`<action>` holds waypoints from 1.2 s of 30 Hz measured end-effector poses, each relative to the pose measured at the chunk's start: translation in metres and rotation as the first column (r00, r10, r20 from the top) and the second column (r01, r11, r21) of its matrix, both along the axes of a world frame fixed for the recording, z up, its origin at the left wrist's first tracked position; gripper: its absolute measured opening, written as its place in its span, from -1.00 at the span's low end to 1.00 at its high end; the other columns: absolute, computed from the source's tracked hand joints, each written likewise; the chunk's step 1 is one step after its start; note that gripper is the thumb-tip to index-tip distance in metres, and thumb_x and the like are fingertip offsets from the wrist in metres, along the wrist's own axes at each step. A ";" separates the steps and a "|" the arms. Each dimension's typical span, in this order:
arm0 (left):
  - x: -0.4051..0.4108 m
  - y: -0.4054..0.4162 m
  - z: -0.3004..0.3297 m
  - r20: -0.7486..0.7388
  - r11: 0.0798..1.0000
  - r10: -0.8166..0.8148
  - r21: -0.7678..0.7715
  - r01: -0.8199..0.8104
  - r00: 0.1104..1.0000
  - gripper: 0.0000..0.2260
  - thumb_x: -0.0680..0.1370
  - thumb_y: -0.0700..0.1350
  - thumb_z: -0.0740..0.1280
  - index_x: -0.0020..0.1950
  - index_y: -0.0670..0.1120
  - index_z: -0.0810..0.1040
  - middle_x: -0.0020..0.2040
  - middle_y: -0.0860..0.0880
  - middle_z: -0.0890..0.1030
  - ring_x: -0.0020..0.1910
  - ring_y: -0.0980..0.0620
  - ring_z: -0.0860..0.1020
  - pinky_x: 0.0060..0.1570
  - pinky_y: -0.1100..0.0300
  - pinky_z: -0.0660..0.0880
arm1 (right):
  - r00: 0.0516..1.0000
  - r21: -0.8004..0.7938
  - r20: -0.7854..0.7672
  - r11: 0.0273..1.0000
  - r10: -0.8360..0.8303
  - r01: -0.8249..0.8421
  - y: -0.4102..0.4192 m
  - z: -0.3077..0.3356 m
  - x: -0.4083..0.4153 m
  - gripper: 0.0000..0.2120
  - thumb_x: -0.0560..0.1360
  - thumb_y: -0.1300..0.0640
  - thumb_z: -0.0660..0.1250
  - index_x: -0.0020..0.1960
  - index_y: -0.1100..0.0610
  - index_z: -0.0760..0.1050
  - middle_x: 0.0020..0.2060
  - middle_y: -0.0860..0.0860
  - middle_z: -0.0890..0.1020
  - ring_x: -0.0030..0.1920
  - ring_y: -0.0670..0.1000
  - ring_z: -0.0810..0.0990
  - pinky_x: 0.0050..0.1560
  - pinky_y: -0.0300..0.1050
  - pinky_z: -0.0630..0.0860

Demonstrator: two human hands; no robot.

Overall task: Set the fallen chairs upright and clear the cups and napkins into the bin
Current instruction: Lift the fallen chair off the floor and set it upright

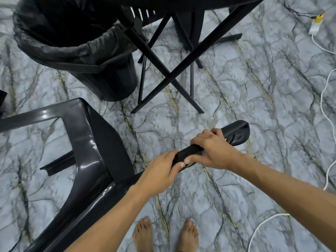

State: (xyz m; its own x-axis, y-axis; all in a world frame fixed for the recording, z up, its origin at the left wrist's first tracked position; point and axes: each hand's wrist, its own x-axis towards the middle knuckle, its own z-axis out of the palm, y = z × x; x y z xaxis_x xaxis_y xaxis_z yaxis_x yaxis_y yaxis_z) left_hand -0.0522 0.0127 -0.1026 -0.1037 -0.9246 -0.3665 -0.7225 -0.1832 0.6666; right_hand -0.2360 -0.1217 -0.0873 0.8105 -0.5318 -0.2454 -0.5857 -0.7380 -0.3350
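Observation:
A glossy black plastic chair [87,142] lies tipped over on the marble-patterned floor at lower left. One of its legs [236,132] sticks out to the right, off the floor. My left hand [160,171] grips that leg near its base. My right hand [212,151] grips the same leg further along, just short of its foot. A round black bin [76,51] lined with a black bag stands at upper left, its mouth dark inside. No cups or napkins show in view.
A black folding table with crossed legs [171,75] stands just right of the bin. White cables [325,113] and a power adapter [315,26] lie along the right side of the floor. My bare feet [163,235] stand at the bottom centre.

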 end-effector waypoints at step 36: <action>0.034 0.088 0.299 -0.359 0.714 0.563 -0.242 -0.657 0.744 -0.63 0.53 0.27 0.28 0.20 0.09 0.60 0.06 0.14 0.68 0.08 0.11 0.64 0.06 0.01 0.59 | 0.960 -0.125 0.279 0.992 0.010 0.026 0.016 0.408 0.033 -0.59 0.38 -0.35 0.41 -0.13 -0.03 0.42 -0.25 -0.19 0.40 -0.22 -0.14 0.38 -0.24 -0.35 0.25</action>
